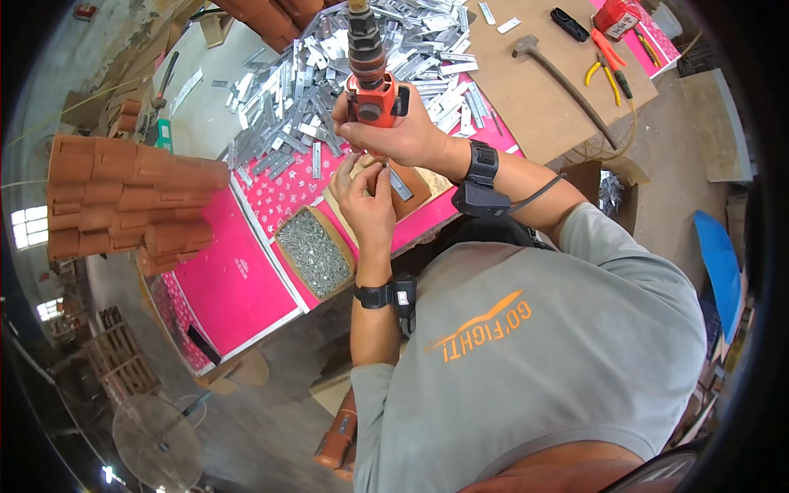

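Note:
My right hand (411, 135) is wrapped round an orange-red power screwdriver (376, 108), with its dark body and brass-coloured fitting pointing up and away from me. Just below the tool is my left hand (366, 204), its thumb and fingers drawn together near the tool's lower end. Whatever they pinch is too small or hidden to make out. Beside the left thumb, a flat metal strip (401, 186) lies on a brown terracotta-coloured piece (417, 194). The tool's tip is hidden by my hands. A cardboard box (338, 238) of small silvery screws (312, 255) stands left of my left wrist.
Many metal strips (288, 107) lie heaped on the pink-covered table (238, 255). Terracotta-coloured pieces (123, 185) are stacked at the left. At the right lie a hammer (567, 86), yellow-handled pliers (604, 74) and a red container (616, 18). A blue panel (717, 263) stands farther right.

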A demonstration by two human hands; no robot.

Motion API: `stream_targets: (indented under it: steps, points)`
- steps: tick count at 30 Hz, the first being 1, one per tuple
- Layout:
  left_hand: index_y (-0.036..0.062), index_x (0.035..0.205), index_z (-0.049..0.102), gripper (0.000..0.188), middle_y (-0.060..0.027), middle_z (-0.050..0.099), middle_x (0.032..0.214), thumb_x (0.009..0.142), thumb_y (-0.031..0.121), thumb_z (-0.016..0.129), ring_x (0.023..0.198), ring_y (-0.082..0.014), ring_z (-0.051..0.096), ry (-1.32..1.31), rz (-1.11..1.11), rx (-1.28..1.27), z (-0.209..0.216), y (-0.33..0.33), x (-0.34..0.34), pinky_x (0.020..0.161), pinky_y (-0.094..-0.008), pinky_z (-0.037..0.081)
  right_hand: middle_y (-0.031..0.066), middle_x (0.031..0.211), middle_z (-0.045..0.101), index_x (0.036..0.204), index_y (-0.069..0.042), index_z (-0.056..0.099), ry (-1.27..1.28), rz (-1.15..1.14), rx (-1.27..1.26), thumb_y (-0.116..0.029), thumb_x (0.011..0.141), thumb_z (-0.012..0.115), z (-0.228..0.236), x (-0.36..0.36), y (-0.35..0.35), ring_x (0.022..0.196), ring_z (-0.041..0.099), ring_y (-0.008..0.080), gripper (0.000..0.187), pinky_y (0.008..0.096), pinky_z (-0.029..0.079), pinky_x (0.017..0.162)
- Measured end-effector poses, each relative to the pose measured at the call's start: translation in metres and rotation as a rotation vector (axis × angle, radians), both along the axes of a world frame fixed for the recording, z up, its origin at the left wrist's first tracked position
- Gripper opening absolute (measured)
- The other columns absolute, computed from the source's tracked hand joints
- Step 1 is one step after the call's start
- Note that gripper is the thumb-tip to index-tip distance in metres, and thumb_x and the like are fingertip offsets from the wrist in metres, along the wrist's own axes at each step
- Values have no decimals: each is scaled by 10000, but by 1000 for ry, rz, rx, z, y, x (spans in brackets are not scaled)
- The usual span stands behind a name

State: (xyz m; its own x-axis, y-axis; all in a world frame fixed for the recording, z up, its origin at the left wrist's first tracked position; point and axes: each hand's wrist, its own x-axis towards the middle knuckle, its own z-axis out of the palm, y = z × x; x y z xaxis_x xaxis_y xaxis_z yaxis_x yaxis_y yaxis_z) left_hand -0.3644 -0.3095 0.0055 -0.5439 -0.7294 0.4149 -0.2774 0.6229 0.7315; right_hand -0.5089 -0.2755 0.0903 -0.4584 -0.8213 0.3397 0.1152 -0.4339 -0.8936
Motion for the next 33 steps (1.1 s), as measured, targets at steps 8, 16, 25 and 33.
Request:
stream_targets:
  steps: [8,16,25,33]
  points:
    - [23,1016,714,215,-159,614,1225,817,99,747,1243,-333,490,-11,-34,332,2,0,0,1018,-441,409,25,838,675,1004,-14,644,-75,21,26,-54,821,745,-11,2,-2,743,635,79,213,253,530,688]
    - [0,1466,275,1053,-226,400,1424,643,184,906,1341,-366,401,-32,-194,281,-4,21,8,1110,-442,342,56,861,656,995,-1,605,45,41,32,-61,876,678,-11,-4,3,709,624,91,152,249,526,617]
    - [10,1456,243,1128,-231,391,1378,584,202,932,1288,-400,416,-92,-216,197,-9,16,7,1058,-470,381,54,827,630,964,-1,592,77,13,20,-46,894,647,-19,1,-2,690,619,103,100,261,526,606]
    - [4,1436,268,1108,-222,410,1346,574,200,936,1263,-397,431,-61,-202,129,-11,15,5,1038,-470,395,-1,761,618,941,-30,614,16,72,106,-58,849,703,-13,0,1,671,578,66,131,251,495,623]
